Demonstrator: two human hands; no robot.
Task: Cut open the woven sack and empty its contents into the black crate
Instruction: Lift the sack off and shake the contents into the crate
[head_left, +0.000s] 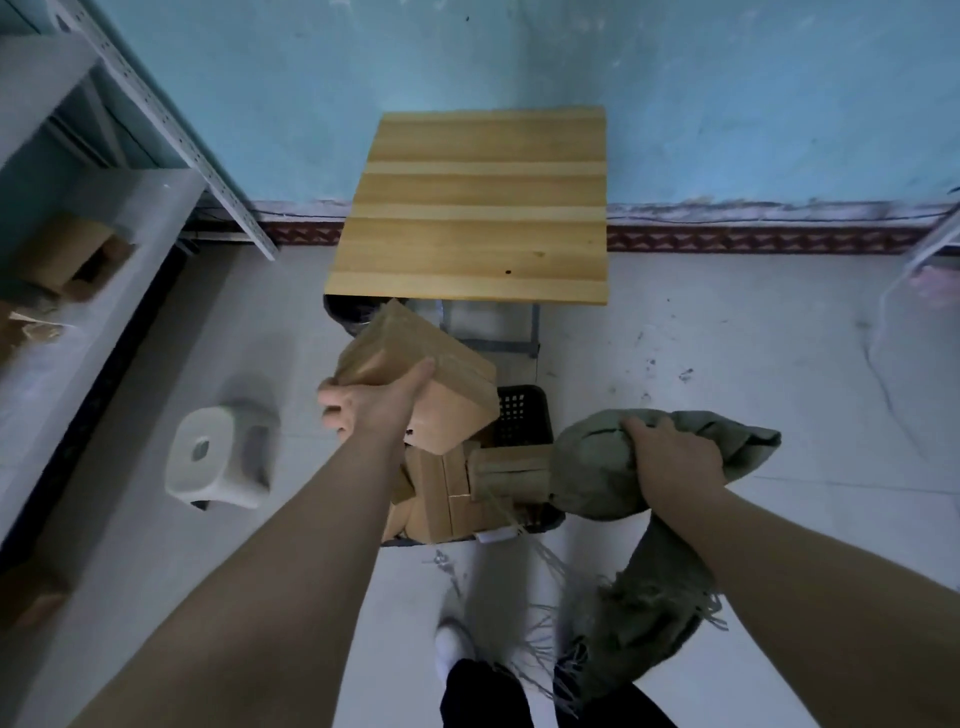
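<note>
A grey-green woven sack (597, 467) hangs over the black crate (522, 415) on the floor, its frayed cut end (644, 623) trailing down toward my feet. My right hand (670, 457) is shut on the bunched sack. A wooden block (511, 470) sticks out of the sack's mouth into the crate. Several wooden blocks (441, 499) fill the crate. My left hand (374, 402) grips a large wooden block (415, 374), holding it tilted above the crate's left side.
A small wooden table (478, 208) stands against the blue wall just behind the crate. A white plastic stool (213, 457) sits on the floor to the left. Metal shelving (104, 208) with cardboard boxes lines the left side. My feet (457, 649) are near the bottom.
</note>
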